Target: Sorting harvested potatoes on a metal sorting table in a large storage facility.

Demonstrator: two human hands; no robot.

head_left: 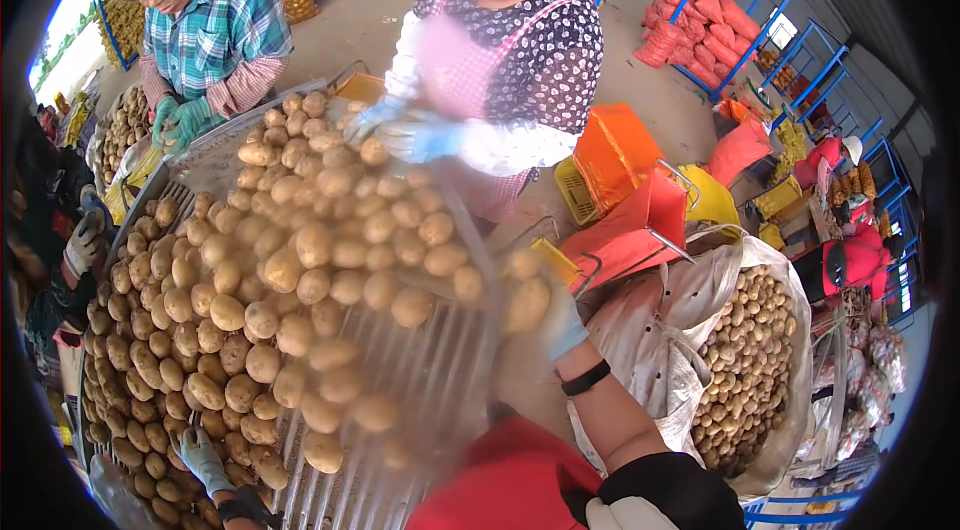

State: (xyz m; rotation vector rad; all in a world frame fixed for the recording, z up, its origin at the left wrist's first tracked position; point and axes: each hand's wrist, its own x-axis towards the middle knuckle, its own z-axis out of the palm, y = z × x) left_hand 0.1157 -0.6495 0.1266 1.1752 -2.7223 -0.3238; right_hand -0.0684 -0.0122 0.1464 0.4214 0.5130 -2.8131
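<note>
The left grip is loosely spread, touching potatoes heaped ahead of it; the right grip blurs beside more potatoes, its closure unclear. Sorting seems underway; the next move probably calls for closing left fingers round one.

Room for a hand is left over the bare ribs of the tabletop. To the left, passage is blocked by heaped potatoes; across the far side, by a co-worker's gloved hands. Beyond the tabletop on the right, space is narrowed by a red bin and a white sack.
</note>
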